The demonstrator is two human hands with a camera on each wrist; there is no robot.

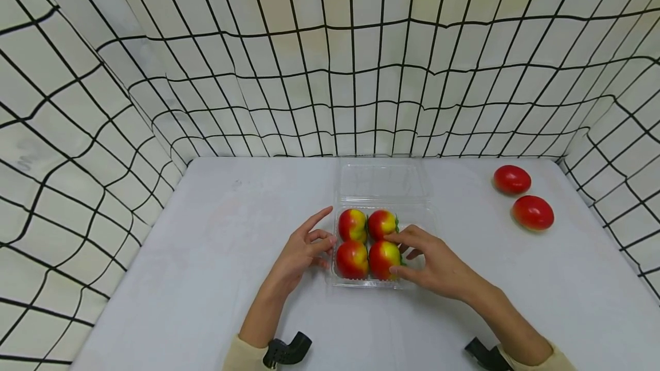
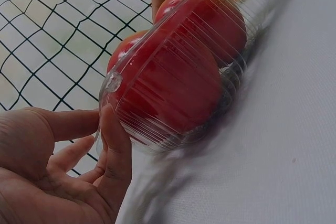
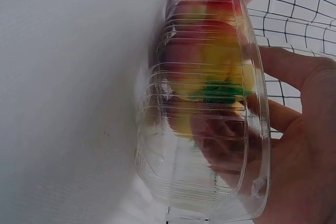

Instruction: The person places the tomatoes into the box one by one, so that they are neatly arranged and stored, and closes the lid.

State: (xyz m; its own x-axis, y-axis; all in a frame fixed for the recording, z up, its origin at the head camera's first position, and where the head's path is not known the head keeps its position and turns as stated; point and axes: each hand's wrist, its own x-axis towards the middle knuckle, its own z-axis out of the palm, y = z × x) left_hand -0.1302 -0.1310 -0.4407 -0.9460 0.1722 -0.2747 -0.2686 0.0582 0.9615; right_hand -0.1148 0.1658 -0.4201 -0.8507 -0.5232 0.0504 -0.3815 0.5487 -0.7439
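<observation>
A clear plastic clamshell container [image 1: 371, 284] lies with its lid [image 1: 381, 181] folded back. Several red fruits with yellow patches and green leaves, peach-like in look, sit in rows in its left part. My left hand [image 1: 304, 251] is at the container's left side; in the left wrist view the thumb and a finger [image 2: 116, 145] pinch its rim. My right hand [image 1: 438, 262] reaches in from the right, thumb and fingers around the near right fruit [image 1: 382, 259]. Through the clear wall in the right wrist view, fingertips show beside the fruit's green leaf [image 3: 220, 93].
Two red tomatoes [image 1: 533, 213] lie on the white table [image 1: 216, 233] at the far right. Black netting [image 1: 361, 73] over pale walls encloses the back and both sides. The container's right part holds no fruit.
</observation>
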